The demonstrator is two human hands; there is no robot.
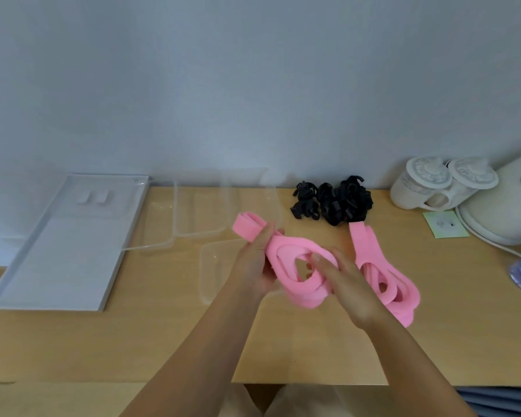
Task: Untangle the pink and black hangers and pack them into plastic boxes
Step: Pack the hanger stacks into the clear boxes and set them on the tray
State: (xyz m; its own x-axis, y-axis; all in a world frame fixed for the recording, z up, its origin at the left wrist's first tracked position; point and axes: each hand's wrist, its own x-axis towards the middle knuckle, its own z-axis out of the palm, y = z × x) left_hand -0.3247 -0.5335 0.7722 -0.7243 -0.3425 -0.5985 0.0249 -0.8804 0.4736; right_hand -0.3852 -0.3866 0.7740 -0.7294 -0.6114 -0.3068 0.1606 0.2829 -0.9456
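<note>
Our left hand grips the pink hangers above the table centre. They look soft and light, so we take the loops. Right hand touches them, grip unclear.

I hold a looped pink bundle above the table in my left grip, with my right grip touching its loops. A second pink bundle lies just to its right. The black hangers sit heaped behind, beside the clear plastic boxes.
</note>
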